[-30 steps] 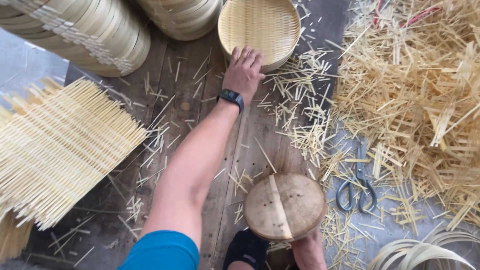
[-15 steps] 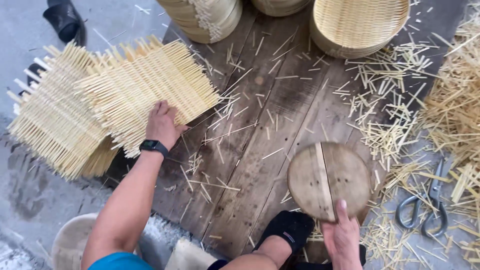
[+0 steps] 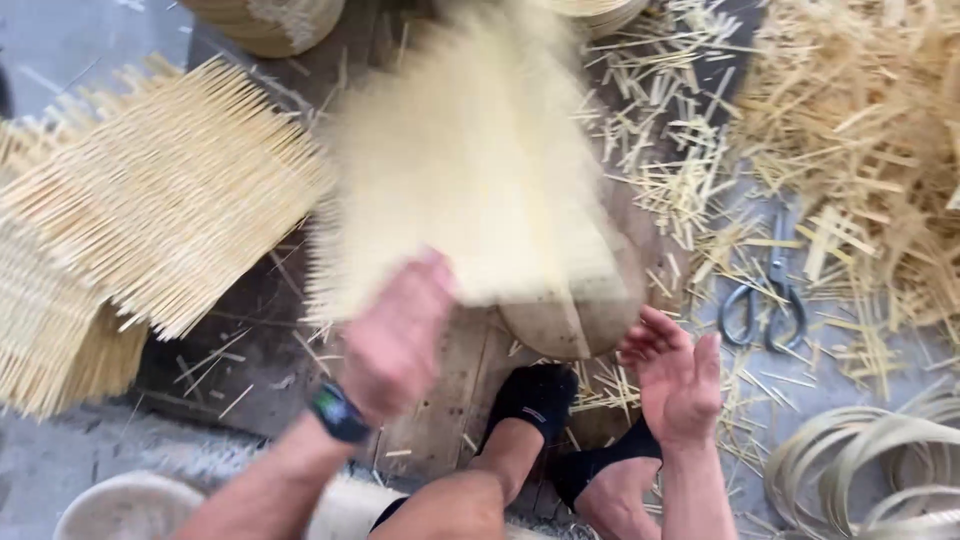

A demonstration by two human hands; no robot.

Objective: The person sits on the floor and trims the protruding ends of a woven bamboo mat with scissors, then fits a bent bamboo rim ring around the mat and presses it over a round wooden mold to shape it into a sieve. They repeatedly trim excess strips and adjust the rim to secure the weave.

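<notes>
My left hand, with a dark watch on its wrist, grips the near edge of a flat woven bamboo mat. The mat is blurred with motion and lies over the round wooden disc, hiding most of it. My right hand hovers open just right of the disc's near edge, fingers spread, holding nothing. My feet in black socks rest below the disc.
A stack of woven bamboo mats lies at the left. Scissors rest among loose bamboo splints at the right. Coiled bamboo strips sit bottom right, a pale bowl bottom left, and stacked baskets at the top.
My left hand has lifted one mat off the left stack and swung it right over the wooden disc. My right hand has let go of the disc and opened.
</notes>
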